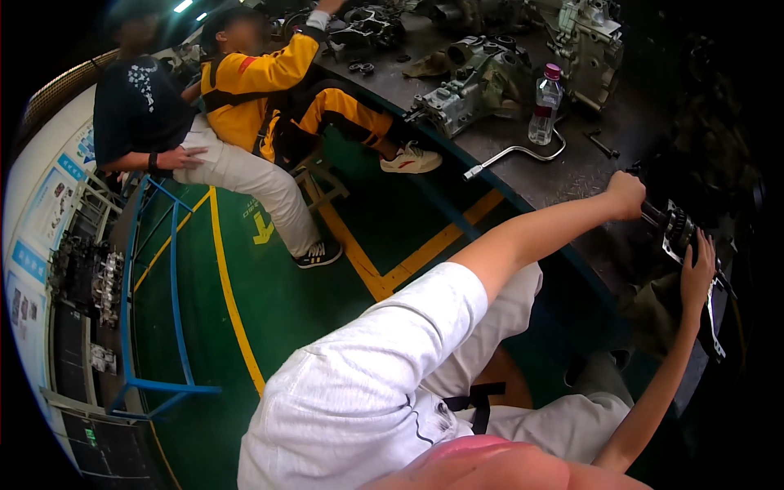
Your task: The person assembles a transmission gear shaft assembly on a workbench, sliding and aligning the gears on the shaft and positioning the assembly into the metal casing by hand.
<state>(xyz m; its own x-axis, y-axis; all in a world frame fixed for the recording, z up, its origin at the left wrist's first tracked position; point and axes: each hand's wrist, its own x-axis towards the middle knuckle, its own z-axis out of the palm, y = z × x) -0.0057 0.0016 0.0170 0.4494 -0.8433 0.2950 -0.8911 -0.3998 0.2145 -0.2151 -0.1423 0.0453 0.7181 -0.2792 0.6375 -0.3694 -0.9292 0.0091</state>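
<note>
My left hand is closed in a fist at the end of a dark shaft, over the right part of the metal-topped workbench. The shaft runs toward a round, toothed-looking metal part with a bright plate at its edge. Beside that part my right hand is stretched out, fingers apart, its fingertips close to or touching it. Below the right hand a thin silvery metal plate reaches toward the bench edge. Deep shadow hides the far side of the assembly.
On the bench lie a bent speed-brace wrench, a small dark tool and gearbox castings. A clear bottle with a pink cap stands among them. Two people sit at the left, one in yellow workwear. A blue metal frame stands on the floor.
</note>
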